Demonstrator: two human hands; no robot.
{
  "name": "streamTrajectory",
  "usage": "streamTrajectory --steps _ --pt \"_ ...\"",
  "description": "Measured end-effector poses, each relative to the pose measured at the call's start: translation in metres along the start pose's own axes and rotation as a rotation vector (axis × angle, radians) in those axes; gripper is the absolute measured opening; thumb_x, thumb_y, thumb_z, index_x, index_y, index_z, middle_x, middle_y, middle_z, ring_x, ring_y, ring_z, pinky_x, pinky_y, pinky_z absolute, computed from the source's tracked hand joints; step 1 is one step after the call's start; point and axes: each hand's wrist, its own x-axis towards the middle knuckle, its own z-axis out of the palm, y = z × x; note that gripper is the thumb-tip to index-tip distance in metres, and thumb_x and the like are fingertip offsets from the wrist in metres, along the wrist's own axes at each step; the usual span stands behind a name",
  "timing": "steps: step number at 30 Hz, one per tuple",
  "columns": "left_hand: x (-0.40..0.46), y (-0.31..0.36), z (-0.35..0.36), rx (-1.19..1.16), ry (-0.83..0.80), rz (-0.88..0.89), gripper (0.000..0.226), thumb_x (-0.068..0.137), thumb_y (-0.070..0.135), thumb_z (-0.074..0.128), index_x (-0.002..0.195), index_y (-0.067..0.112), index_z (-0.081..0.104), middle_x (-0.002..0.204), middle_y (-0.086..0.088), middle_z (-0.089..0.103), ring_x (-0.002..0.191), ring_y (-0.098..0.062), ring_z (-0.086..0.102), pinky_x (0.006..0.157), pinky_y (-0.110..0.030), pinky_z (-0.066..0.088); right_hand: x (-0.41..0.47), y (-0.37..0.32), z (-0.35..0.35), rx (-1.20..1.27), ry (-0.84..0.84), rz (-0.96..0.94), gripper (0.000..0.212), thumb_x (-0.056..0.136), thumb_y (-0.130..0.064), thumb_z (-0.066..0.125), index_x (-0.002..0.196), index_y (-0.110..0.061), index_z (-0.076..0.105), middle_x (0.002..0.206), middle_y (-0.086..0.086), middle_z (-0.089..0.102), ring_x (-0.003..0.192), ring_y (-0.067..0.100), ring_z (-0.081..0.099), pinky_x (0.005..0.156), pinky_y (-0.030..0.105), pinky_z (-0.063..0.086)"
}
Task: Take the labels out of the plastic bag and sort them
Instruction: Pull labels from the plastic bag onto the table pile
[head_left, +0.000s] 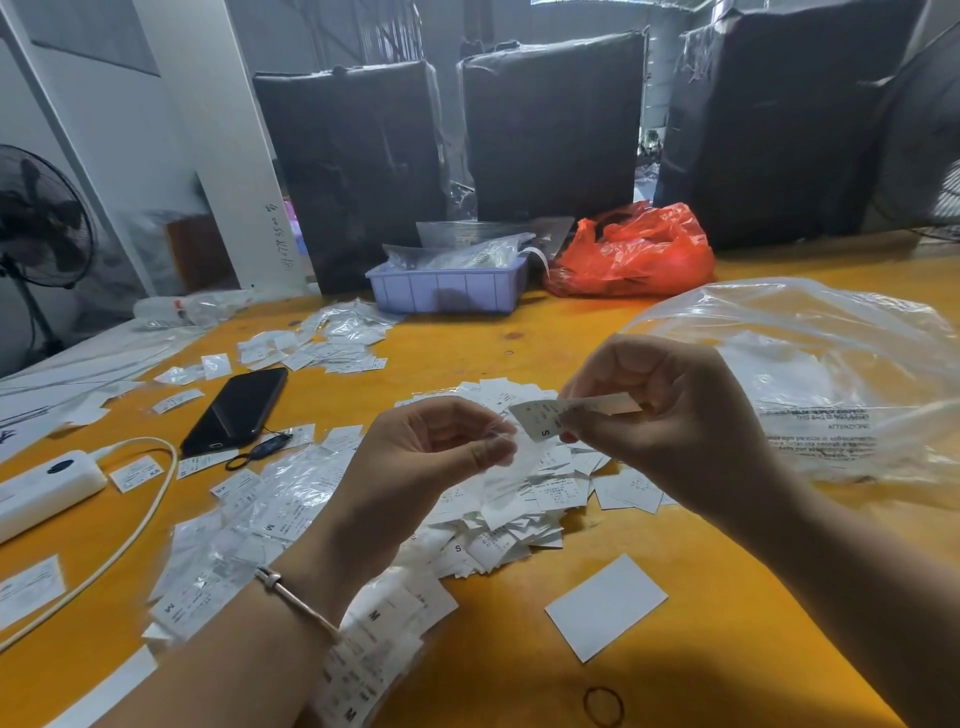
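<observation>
Nearest, left hand (415, 457) pinching small clear sleeve (511, 467); right hand (670, 410) pinching S-marked labels (550, 418) just clear of its mouth, above loose label pile (519, 519); best to hold sleeve steady, draw straight out, keep sizes separate from M stack (374, 634).

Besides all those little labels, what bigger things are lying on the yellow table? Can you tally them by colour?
Black: 2, a phone and a rubber band
White: 2, a power bank with its cable, and a blank card
Purple: 1, a plastic tray
Red: 1, a plastic bag
Clear: 1, a large plastic bag
Total: 7
</observation>
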Motion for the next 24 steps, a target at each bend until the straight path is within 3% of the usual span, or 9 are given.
streamTrajectory --steps 8,15,17,20,24 --pt "0.0002 -0.0006 0.0014 0.033 -0.005 -0.005 0.014 0.070 0.024 0.077 0.081 0.016 0.077 0.082 -0.007 0.076 0.076 -0.013 0.071 0.067 -0.015 0.052 0.0015 0.0051 0.0001 -0.111 -0.072 0.043 0.012 0.073 0.006 0.073 0.070 -0.005 0.069 0.063 0.004 0.068 0.060 0.017 0.064 0.058 0.038 0.052" --pt "0.0004 -0.0020 0.0036 0.102 -0.031 -0.027 0.023 0.071 0.023 0.076 0.089 0.008 0.075 0.085 -0.005 0.077 0.078 -0.012 0.071 0.068 -0.015 0.052 -0.0015 0.0065 0.0045 -0.044 -0.158 0.076 0.005 0.076 -0.003 0.076 0.075 -0.006 0.072 0.066 0.007 0.069 0.062 0.022 0.065 0.056 0.032 0.051" --pt "0.0009 -0.0015 0.0032 0.105 -0.014 -0.041 0.023 0.072 0.026 0.074 0.088 0.010 0.075 0.085 -0.003 0.077 0.077 -0.009 0.070 0.065 -0.015 0.051 -0.0005 0.0075 0.0028 -0.020 -0.109 0.098 0.007 0.077 -0.004 0.074 0.082 -0.007 0.072 0.073 0.008 0.070 0.065 0.026 0.065 0.056 0.037 0.052" --pt "0.0015 -0.0005 0.0016 0.087 -0.001 -0.064 0.023 0.072 0.029 0.073 0.088 0.012 0.074 0.087 -0.002 0.077 0.076 -0.011 0.071 0.064 -0.017 0.054 0.0006 0.0085 -0.0001 0.062 0.002 0.123 0.013 0.078 0.004 0.071 0.087 -0.006 0.070 0.076 0.009 0.072 0.061 0.020 0.066 0.052 0.028 0.051" --pt "0.0008 -0.0008 0.0029 0.073 -0.068 -0.122 0.030 0.070 0.022 0.076 0.096 0.007 0.071 0.088 -0.007 0.077 0.076 -0.018 0.072 0.064 -0.021 0.055 -0.0029 0.0095 0.0060 0.074 0.000 0.156 0.021 0.076 0.004 0.074 0.094 -0.007 0.071 0.075 0.007 0.074 0.063 0.018 0.069 0.053 0.020 0.050"
